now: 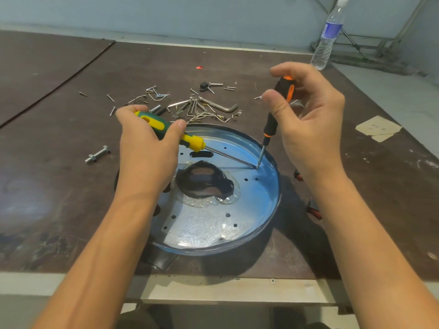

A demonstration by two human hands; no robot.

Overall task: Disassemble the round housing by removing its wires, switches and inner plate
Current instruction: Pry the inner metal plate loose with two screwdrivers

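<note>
Left hand grips yellow screwdriver | right hand grips orange screwdriver | tips inside housing

Two bare forearms reach forward from the bottom edge. The left hand, its back facing up, curls its fingers round a screwdriver handle. The right hand, raised higher, pinches a second screwdriver nearly upright between thumb and fingertips.
</note>
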